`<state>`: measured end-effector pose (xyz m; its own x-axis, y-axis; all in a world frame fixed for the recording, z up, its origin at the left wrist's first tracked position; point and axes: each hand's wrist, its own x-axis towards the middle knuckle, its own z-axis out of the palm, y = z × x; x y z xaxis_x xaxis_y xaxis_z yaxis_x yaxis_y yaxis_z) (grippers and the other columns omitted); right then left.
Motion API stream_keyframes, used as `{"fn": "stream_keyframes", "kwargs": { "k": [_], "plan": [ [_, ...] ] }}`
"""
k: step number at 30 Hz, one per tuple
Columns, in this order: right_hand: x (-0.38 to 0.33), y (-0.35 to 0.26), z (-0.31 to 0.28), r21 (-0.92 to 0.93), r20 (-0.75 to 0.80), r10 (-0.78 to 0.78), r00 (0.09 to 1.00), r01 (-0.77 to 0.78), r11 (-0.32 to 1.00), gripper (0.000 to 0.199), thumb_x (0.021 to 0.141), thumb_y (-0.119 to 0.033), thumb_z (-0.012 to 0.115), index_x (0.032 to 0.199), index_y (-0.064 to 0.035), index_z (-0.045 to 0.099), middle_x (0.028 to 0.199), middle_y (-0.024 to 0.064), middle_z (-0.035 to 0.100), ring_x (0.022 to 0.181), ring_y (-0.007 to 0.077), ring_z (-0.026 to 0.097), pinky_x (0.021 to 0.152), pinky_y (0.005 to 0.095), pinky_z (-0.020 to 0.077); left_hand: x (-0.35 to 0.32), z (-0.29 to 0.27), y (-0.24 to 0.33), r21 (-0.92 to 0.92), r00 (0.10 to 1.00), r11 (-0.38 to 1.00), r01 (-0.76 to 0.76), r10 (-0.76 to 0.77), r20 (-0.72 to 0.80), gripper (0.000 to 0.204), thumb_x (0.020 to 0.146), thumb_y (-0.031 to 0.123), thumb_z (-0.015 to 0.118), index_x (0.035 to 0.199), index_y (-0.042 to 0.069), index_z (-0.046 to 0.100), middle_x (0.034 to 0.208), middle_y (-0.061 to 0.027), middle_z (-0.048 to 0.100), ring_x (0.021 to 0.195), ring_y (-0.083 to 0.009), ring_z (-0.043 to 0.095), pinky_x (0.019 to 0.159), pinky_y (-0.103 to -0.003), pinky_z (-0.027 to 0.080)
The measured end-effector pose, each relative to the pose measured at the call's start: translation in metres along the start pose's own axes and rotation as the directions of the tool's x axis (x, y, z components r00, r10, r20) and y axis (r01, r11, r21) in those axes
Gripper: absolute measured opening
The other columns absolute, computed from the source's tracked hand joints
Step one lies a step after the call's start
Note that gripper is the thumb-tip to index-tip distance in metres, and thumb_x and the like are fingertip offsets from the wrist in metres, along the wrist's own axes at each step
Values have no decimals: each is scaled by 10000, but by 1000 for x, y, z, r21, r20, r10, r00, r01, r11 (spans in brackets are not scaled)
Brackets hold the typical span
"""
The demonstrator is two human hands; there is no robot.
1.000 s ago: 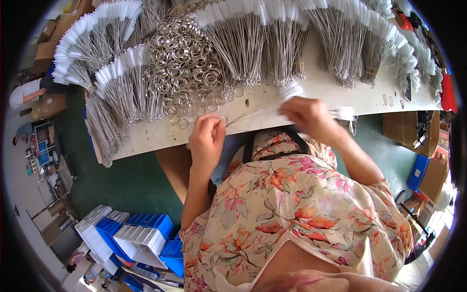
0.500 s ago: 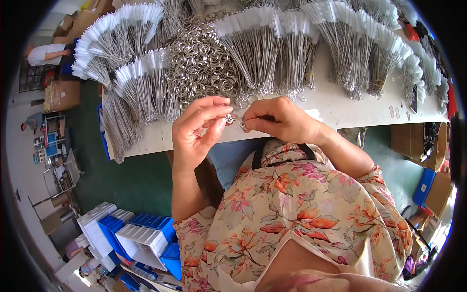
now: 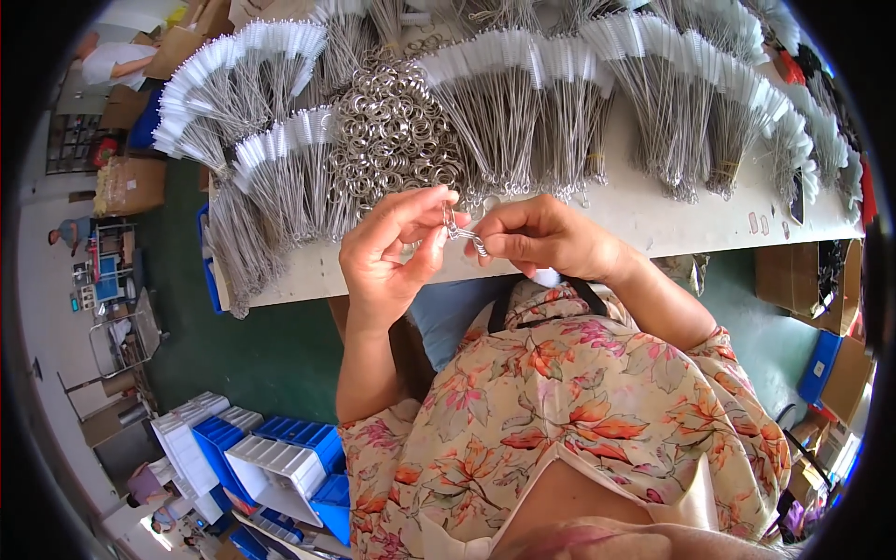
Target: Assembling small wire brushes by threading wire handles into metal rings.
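Close together in front of my chest, both hands are closed in a pinch at the table's near edge. Between thumb and index finger, my left hand point(image 3: 387, 252) grips a shiny metal ring point(image 3: 450, 220). My right hand point(image 3: 551, 235) pinches a thin wire brush by its stem, and the twisted wire end point(image 3: 480, 246) sticks out toward the ring. Beneath the right hand shows a bit of white bristle point(image 3: 546, 277). Wire end and ring meet between the fingertips; whether they are linked is too small to tell. Just beyond my hands lies a heap of metal rings point(image 3: 397, 131).
Bundles of white-bristled wire brushes point(image 3: 490, 112) cover much of the pale table point(image 3: 644, 219), with more bundles point(image 3: 280, 168) at the left. Blue and white plastic bins point(image 3: 275, 467) stand at lower left. Cardboard boxes point(image 3: 807, 280) are at the right. Other people are at far left.
My fingers have shifted around the metal pieces; the ring now stands upright in the left pinch, and the wire end shows more plainly. White bristle has come into sight under the right hand.
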<state>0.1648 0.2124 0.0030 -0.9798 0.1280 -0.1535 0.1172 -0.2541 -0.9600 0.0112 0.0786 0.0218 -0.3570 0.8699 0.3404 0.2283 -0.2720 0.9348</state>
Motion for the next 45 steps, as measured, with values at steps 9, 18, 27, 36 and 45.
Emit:
{"fn": "stream_keyframes", "kwargs": {
  "k": [9,18,27,36,45],
  "plan": [
    [2,-45,15,16,-321,-285,903,306,952,183,884,-186,588,863,-6,614,735,-16,505,540,35,429,480,188,350,18,11,18,279,952,919,-278,301,-45,306,739,-103,606,1043,-65,598,989,-159,627,800,-186,656,708,-258,537],
    [14,-53,1,18,-288,-317,904,336,942,132,852,-144,629,851,-12,620,677,-28,562,563,16,463,484,180,389,38,3,31,314,961,912,-264,276,5,293,734,-94,609,1024,-49,616,968,-148,637,749,-144,643,653,-233,535],
    [14,-71,-7,-137,-219,-291,931,266,954,115,846,-131,633,860,-19,615,705,-42,569,607,7,472,512,175,393,55,-2,46,242,989,960,-144,135,52,220,811,-46,578,1022,-3,622,949,-94,611,702,-94,577,588,-212,493],
    [21,-56,-1,-141,15,-539,842,536,833,132,856,-125,618,937,-21,621,812,-5,573,634,36,495,557,199,419,25,6,48,-161,971,986,35,-71,-227,90,877,17,485,809,-26,527,654,-28,488,526,-69,414,481,-210,351],
    [30,-71,-4,-106,208,-556,805,584,805,132,837,-112,631,935,-23,634,810,29,568,714,90,535,613,239,443,0,10,55,107,941,994,-30,64,-333,110,878,87,549,843,-18,544,659,-11,472,490,-42,382,428,-193,325]
  ]
}}
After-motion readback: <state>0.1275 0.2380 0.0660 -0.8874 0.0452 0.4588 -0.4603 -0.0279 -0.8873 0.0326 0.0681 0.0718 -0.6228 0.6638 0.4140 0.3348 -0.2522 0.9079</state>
